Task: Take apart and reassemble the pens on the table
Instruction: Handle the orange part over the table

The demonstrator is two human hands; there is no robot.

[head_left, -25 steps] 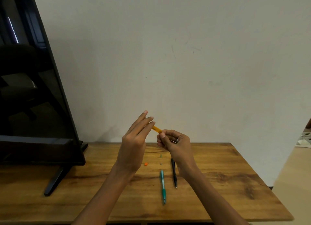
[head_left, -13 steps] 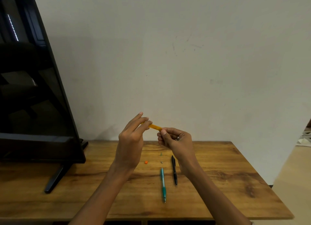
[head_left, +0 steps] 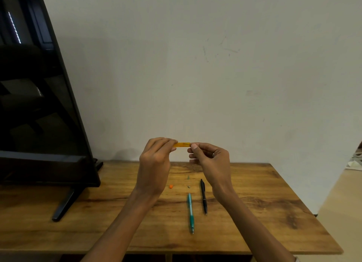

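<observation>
Both hands are raised above the wooden table (head_left: 254, 218) and hold an orange pen barrel (head_left: 183, 145) level between them. My left hand (head_left: 155, 163) pinches its left end; my right hand (head_left: 210, 159) pinches its right end with thumb and fingers curled. Only the barrel's middle shows. On the table lie a teal pen (head_left: 190, 212) and a black pen (head_left: 203, 197), side by side, tips toward me. A small orange piece (head_left: 171, 186) and two tiny greyish parts (head_left: 188, 187) (head_left: 188, 177) lie beyond them.
A large black monitor (head_left: 39, 105) on a slanted foot (head_left: 64, 205) fills the left side of the table. A pale wall rises right behind the table. The table's right edge drops to a light floor (head_left: 340, 212).
The orange barrel has turned from tilted to level. My left hand's fingers have curled onto its left end, and both hands have spread slightly apart.
</observation>
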